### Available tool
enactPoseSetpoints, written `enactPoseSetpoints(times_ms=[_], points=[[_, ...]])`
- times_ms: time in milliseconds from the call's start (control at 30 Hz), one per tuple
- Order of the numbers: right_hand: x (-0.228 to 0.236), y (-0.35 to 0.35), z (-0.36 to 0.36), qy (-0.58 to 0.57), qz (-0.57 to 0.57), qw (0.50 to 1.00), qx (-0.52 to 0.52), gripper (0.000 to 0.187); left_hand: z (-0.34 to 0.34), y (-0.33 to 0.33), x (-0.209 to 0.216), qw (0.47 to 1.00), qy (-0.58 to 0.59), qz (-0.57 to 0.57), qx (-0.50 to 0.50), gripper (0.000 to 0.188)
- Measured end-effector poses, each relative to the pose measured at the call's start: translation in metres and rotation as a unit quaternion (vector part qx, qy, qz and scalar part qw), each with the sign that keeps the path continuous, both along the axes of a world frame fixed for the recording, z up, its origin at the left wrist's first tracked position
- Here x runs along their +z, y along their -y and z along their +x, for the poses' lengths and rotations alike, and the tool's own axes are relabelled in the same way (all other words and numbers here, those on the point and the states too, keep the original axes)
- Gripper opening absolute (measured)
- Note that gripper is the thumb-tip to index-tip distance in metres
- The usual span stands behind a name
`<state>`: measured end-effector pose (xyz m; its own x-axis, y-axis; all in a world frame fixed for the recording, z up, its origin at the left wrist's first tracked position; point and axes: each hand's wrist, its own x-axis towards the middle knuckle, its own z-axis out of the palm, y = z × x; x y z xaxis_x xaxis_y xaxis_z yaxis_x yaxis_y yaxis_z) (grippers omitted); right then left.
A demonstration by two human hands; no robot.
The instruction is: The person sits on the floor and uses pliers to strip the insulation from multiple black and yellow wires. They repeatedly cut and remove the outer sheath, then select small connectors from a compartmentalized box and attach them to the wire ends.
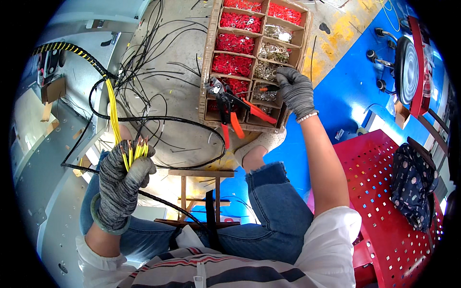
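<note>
- Striped shirt [192,271], with white sleeves, at the lower edge; blue jeans [269,206], frayed at the hem, beyond it.
- Left hand [120,182], in a grey knit glove, green bangle [95,216] at the wrist: fingers clamped around a bundle of yellow wires [114,113], bare copper ends pointing up.
- Yellow wires: held over the person's left thigh, running up to the end of a black sleeve banded with yellow [77,48].
- Right hand [296,92], gloved in grey, beaded bracelet [307,116] at the wrist: over the right side of a cardboard tray [207,67]; fingers bent, cannot tell whether they grip anything.
- Cardboard tray: two columns of compartments; red insulated terminals [232,64] fill the left column, metal ring terminals [273,52] several compartments of the right.
- Screwdriver [265,88], orange and black handle, lying across the tray just beside the right hand.
- Plier-type hand tools [236,126], red-orange handles, across the tray's near end.
- Black cables [158,118], looped and strewn over the floor, left of the tray.
- Red perforated surface [379,182], at right, bearing a dark patterned bag [413,185].
</note>
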<state>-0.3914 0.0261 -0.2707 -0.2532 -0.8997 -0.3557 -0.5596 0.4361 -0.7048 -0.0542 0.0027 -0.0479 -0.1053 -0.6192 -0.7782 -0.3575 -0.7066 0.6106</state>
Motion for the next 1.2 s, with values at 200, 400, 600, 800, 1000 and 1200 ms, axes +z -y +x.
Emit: enactPoseSetpoints(times_ms=[200, 400, 600, 800, 1000, 1200], points=[[0.004, -0.001, -0.006, 0.159, 0.029, 0.979, -0.122, 0.010, 0.002, 0.002, -0.001, 1.000, 0.002, 0.010, -0.025, 0.022], [0.013, 0.014, -0.030, 0.214, -0.032, 0.962, -0.169, 0.014, 0.009, -0.004, -0.007, 0.999, -0.019, 0.013, 0.023, 0.028], [0.001, 0.034, -0.028, 0.056, -0.069, 0.992, -0.087, 0.011, 0.009, -0.003, -0.006, 0.999, -0.029, 0.024, 0.024, 0.030], [-0.009, 0.060, -0.011, -0.257, -0.029, 0.957, 0.127, 0.018, -0.003, -0.004, -0.003, 0.999, 0.036, -0.007, -0.010, 0.037], [-0.007, 0.064, -0.005, -0.318, 0.049, 0.922, 0.214, 0.027, 0.001, -0.004, -0.002, 1.000, 0.026, -0.003, -0.001, 0.035], [0.006, 0.080, 0.028, -0.311, 0.214, 0.898, 0.226, 0.053, 0.008, -0.007, -0.007, 1.000, 0.004, -0.016, -0.002, 0.034]])
